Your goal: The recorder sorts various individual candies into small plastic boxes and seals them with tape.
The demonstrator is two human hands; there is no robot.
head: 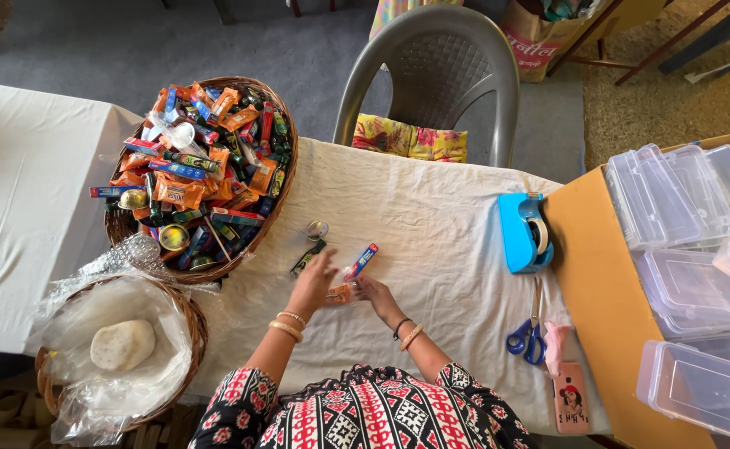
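White-clothed tabletop [431,216], viewed from above; grey plastic chair [431,75] stands at its far edge. Far-left part of the tabletop: large wicker basket [286,179] heaped with small orange, blue and green packets and round tins. Near-left corner: second wicker basket [190,320] lined with clear plastic, holding one pale round lump [122,344]. Right edge: stack of clear plastic lidded boxes [672,249] on an orange board. Just left of that board: blue tape dispenser [524,233], with blue-handled scissors [528,333] nearer the near edge. Tabletop centre: left hand [313,283], fingers spread apart, palm down, hovering over a small orange packet [338,294]; contact not resolvable. Right hand [373,291] has fingertips closed on the right end of the same orange packet, which lies flat on the cloth between both hands. Just beyond the hands: a blue-and-red tube [361,260], a dark green packet [307,259], and a small round tin [317,229], each apart from the others.
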